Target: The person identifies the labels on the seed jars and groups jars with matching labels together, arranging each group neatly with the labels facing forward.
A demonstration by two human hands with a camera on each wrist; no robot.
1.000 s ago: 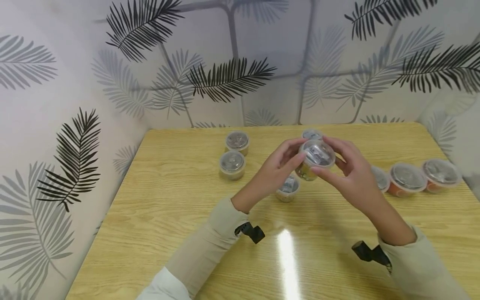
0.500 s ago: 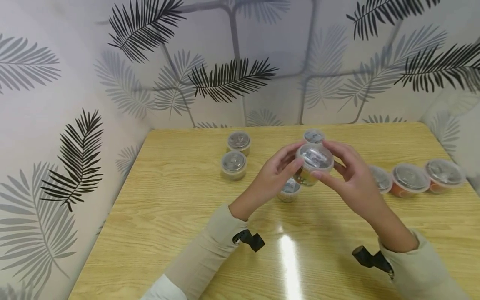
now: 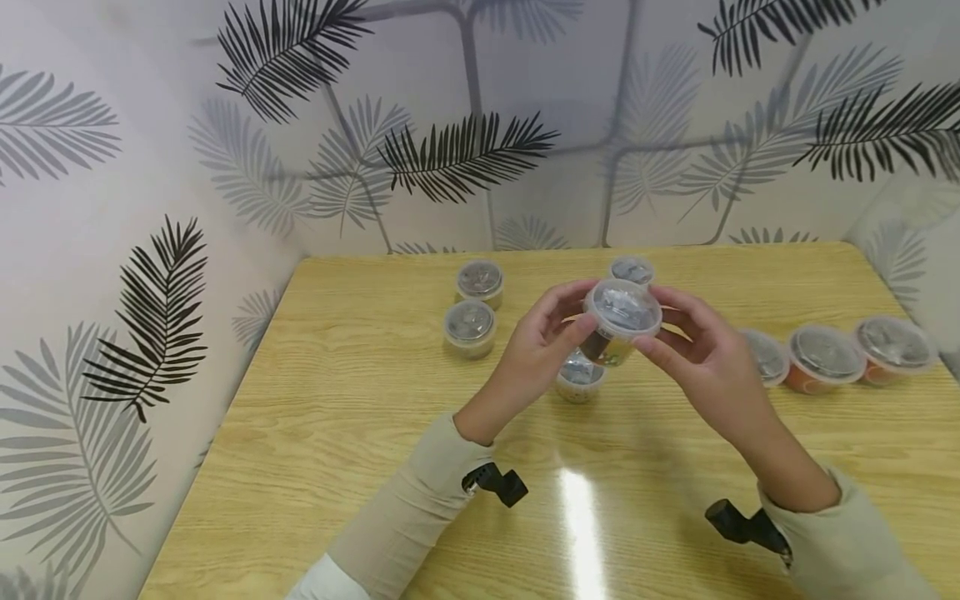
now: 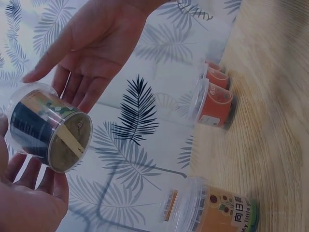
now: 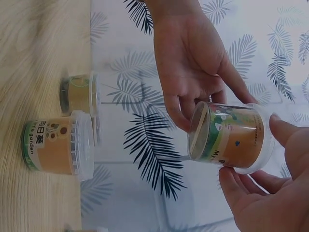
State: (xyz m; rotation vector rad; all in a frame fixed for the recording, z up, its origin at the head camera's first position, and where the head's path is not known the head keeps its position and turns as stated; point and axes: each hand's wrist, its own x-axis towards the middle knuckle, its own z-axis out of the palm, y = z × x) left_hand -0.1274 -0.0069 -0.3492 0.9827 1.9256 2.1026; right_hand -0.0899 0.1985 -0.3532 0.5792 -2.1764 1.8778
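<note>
Cup (image 3: 622, 318), pinched by curled left grip (image 3: 531, 346) and right grip (image 3: 708, 358), second cup (image 3: 579, 387) beneath, partly hidden

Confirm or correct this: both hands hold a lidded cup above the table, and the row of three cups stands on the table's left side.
The side is wrong: the head view shows the row of three cups on the right side of the table. The left hand and right hand do hold a lidded cup above it.

Beige left sleeve (image 3: 412, 508), white cloth (image 3: 328, 582) further up, beige right sleeve (image 3: 847, 542), blocky black wrist cameras (image 3: 512, 488)
</note>
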